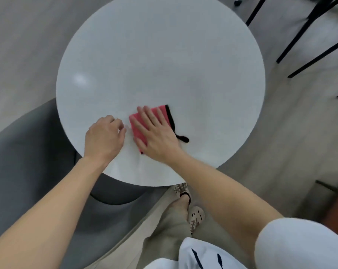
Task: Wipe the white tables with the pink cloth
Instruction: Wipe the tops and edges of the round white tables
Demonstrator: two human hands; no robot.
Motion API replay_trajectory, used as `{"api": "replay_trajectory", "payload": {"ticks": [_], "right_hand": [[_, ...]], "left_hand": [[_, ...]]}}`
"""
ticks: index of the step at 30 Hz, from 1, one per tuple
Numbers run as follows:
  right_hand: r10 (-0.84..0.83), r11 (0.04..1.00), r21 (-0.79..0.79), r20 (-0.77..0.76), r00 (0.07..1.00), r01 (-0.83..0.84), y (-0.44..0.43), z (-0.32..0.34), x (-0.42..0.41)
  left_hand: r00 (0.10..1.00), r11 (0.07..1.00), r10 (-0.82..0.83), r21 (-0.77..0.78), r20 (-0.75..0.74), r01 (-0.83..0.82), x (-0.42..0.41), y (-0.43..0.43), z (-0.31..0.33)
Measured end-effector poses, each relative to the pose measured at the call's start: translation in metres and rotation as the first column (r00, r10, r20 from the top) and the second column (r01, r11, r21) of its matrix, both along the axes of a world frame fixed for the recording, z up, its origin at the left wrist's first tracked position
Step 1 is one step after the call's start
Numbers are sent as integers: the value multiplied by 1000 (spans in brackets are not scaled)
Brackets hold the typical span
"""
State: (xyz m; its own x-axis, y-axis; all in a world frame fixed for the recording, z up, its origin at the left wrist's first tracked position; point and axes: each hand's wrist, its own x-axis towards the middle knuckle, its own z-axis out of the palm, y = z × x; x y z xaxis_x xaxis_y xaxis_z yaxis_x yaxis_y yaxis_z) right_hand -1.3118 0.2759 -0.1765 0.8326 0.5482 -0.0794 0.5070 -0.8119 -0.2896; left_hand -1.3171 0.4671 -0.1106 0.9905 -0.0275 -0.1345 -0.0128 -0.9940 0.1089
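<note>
Nearest, the left hand (105, 136) rested curled and empty on the round white table (164, 55). Beside it, the right hand (154, 133) pressed flat-fingered on the folded pink cloth (162, 112). Wiping seemed underway near the front edge, with the far side probably left.

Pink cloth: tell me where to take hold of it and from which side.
Pinch the black-trimmed edge, coming from the right. The pink cloth lies flat on the white table, the right hand covers its middle, and that edge is bare.
</note>
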Motion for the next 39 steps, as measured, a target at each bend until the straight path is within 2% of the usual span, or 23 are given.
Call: {"api": "replay_trajectory", "payload": {"ticks": [2,3,5,8,12,15,17,19,21,22,24,25,26,27,28,29,30,31,33,35,37,39], "right_hand": [[85,996,-3,23,996,-85,-52,-3,-15],[57,998,-6,25,998,-57,-85,-3,-16],[-120,993,-9,29,992,120,-157,-2,-7],[-413,909,-50,7,911,413,-245,-2,21],[-518,855,-65,-35,855,515,-270,-8,45],[-579,815,-34,-15,815,578,-247,-12,29],[-556,831,0,-18,831,556,-223,-13,-5],[-392,920,-19,-48,919,392,-205,-12,-38],[-241,970,-10,-115,964,242,-205,-6,-55],[-245,967,35,-143,959,252,-212,0,-58],[-438,873,166,-145,887,458,-227,9,-56],[-593,765,214,-134,794,608,-236,13,-57],[-738,616,228,-168,654,754,-246,16,-59],[-824,458,205,-269,500,865,-253,20,-60],[-831,344,141,-416,370,929,-258,24,-59],[-784,297,52,-557,275,953,-260,28,-56],[-723,310,-21,-655,221,950,-260,32,-54],[-677,352,-51,-704,216,935,-261,34,-53],[-644,402,-21,-718,266,915,-260,37,-54],[-610,384,35,-740,282,923,-262,42,-60],[-599,357,62,-751,280,932,-265,51,-66],[-589,274,114,-765,261,955,-271,62,-73]], "left_hand": [[998,999,-40,-29,49,42,10,-18,-6],[996,996,-68,-50,65,71,15,-30,-9],[988,986,-135,-87,82,142,23,-56,-16],[961,954,-259,-127,98,270,27,-96,-22],[910,901,-396,-140,123,411,19,-131,-31],[909,902,-408,-119,79,415,12,-139,-39],[923,916,-380,-120,55,384,8,-139,-40],[933,928,-358,-100,37,360,7,-143,-39],[934,931,-358,-79,8,357,3,-151,-35],[940,938,-340,-85,-15,337,-1,-157,-32],[965,960,-252,-148,-73,239,-8,-175,-26],[973,966,-204,-186,-108,182,-11,-186,-24],[975,968,-157,-218,-157,121,-14,-198,-21],[970,971,-103,-235,-220,50,-15,-210,-18],[956,971,-37,-237,-292,-35,-15,-222,-15],[928,965,30,-231,-372,-124,-13,-233,-12],[894,949,86,-236,-439,-207,-13,-242,-12],[865,924,130,-258,-484,-283,-14,-250,-12],[829,856,206,-314,-520,-410,-18,-261,-12],[804,754,282,-398,-523,-523,-22,-266,-13],[786,613,284,-526,-549,-589,-27,-270,-11],[763,444,247,-630,-598,-638,-33,-269,-7]]}}
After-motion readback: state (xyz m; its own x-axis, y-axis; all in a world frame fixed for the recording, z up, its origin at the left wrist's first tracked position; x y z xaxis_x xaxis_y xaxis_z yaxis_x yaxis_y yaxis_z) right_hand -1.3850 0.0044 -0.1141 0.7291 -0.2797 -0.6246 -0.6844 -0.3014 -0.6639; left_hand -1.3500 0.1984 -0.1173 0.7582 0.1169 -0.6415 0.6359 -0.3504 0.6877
